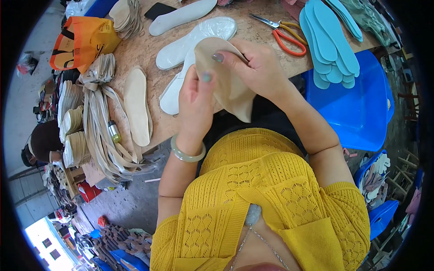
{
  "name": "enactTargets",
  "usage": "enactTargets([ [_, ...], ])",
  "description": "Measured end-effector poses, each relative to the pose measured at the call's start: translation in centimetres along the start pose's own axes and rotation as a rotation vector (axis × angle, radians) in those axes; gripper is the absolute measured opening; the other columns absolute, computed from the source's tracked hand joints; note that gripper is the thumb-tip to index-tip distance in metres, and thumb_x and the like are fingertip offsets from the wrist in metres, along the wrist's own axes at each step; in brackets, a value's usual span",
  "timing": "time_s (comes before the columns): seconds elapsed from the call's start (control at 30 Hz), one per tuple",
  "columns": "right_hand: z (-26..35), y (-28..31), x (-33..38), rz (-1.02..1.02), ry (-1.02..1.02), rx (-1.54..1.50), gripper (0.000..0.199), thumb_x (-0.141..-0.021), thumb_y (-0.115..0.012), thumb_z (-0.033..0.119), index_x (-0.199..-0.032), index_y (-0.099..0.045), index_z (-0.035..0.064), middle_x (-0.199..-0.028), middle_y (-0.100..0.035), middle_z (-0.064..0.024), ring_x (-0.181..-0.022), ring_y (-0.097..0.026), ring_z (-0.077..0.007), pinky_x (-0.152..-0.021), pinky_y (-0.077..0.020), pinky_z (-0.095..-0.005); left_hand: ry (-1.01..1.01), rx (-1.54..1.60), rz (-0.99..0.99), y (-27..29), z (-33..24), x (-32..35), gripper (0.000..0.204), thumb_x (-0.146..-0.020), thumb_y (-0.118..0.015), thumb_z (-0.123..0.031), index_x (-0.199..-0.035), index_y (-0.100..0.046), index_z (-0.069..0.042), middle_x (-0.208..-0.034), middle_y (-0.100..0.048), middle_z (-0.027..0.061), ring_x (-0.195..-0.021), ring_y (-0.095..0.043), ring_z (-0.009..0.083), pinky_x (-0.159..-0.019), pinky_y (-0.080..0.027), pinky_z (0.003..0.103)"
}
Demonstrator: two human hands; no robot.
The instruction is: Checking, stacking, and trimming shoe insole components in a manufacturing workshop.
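Both of my hands hold a thin beige fabric piece (220,81) above the table's front edge; it is curved and looks like a shoe-sole lining. My left hand (196,97) grips its left edge, thumb on top. My right hand (257,63) pinches its upper right edge, thumb over the face and fingers hidden behind. Just beyond lie white soles in clear film (199,38), another white sole (171,97) partly behind my left hand, and a pale sole (181,17) farther back. A stack of beige sole pieces (137,106) rests left of my left hand.
Scissors (289,43) and yellow-handled pliers (296,28) lie far right, near light-blue insoles (327,40) overhanging a blue tub (348,117). At left are beige strips (101,131), a small bottle (114,131), bundled pieces (72,119) and an orange bag (86,40). A person (45,142) is beyond.
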State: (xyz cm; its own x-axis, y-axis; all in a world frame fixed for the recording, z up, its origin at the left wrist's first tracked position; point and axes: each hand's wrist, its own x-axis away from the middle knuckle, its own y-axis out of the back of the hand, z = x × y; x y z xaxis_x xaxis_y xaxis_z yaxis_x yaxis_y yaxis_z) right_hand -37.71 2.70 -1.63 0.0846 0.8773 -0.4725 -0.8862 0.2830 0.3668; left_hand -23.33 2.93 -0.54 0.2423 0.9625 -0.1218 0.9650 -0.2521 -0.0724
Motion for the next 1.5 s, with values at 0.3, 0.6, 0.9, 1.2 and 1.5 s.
enactTargets([
  [0.3, -0.3, -0.2, 0.1, -0.076, -0.188, -0.336, 0.015, -0.091, -0.062, 0.016, -0.096, -0.064, 0.0009, -0.077, -0.061, 0.0015, -0.071, -0.053, -0.0025, -0.063, -0.0438, -0.0185, -0.118, -0.187, -0.084, 1.0, 1.8, -1.1, 0.027, -0.098, -0.053, -0.026, -0.099, -0.061, -0.001, -0.082, -0.056, -0.0032, -0.073, -0.045, 0.0043, -0.064, -0.038, 0.019],
  [0.6, -2.0, -0.5, -0.4, -0.07, -0.242, -0.429, 0.017, -0.093, -0.058, 0.017, -0.097, -0.064, 0.0013, -0.077, -0.062, 0.0017, -0.071, -0.054, -0.0024, -0.063, -0.046, -0.0206, -0.174, -0.181, -0.15, 0.6, 2.2, -0.5, 0.028, -0.099, -0.052, -0.024, -0.095, -0.062, 0.001, -0.071, -0.053, -0.0029, -0.067, -0.043, 0.0052, -0.061, -0.039, 0.02],
  [0.9, -0.8, -0.4, 1.7, 0.109, -0.621, -0.908, 0.029, -0.089, -0.066, 0.023, -0.105, -0.063, -0.0017, -0.088, -0.066, 0.0, -0.075, -0.057, -0.0046, -0.065, -0.048, -0.0211, -0.222, -0.259, -0.173, 0.8, 3.0, -1.3, 0.029, -0.1, -0.049, -0.025, -0.092, -0.061, -0.001, -0.078, -0.054, -0.0034, -0.072, -0.043, 0.0037, -0.064, -0.038, 0.019],
  [1.2, -2.4, 3.6, 1.9, -0.166, -0.235, -0.419, 0.025, -0.089, -0.063, 0.015, -0.106, -0.064, -0.004, -0.081, -0.066, -0.0043, -0.073, -0.06, -0.0084, -0.062, -0.0482, -0.0227, -0.243, -0.195, -0.201, 3.6, 1.3, -1.0, 0.024, -0.097, -0.053, -0.021, -0.1, -0.063, 0.0, -0.075, -0.056, -0.0033, -0.058, -0.041, 0.0015, -0.051, -0.032, 0.017],
  [1.5, -1.5, 4.4, 0.1, -0.185, -0.16, 0.048, 0.017, -0.088, -0.063, 0.009, -0.102, -0.068, 0.0007, -0.077, -0.062, 0.0027, -0.07, -0.052, -0.0028, -0.062, -0.0421, -0.0182, 0.001, -0.033, -0.012, 3.7, 0.0, -1.2, 0.046, -0.102, -0.038, -0.038, -0.109, -0.062, 0.0, -0.078, -0.058, 0.0019, -0.059, -0.048, 0.0059, -0.056, -0.04, 0.02],
])
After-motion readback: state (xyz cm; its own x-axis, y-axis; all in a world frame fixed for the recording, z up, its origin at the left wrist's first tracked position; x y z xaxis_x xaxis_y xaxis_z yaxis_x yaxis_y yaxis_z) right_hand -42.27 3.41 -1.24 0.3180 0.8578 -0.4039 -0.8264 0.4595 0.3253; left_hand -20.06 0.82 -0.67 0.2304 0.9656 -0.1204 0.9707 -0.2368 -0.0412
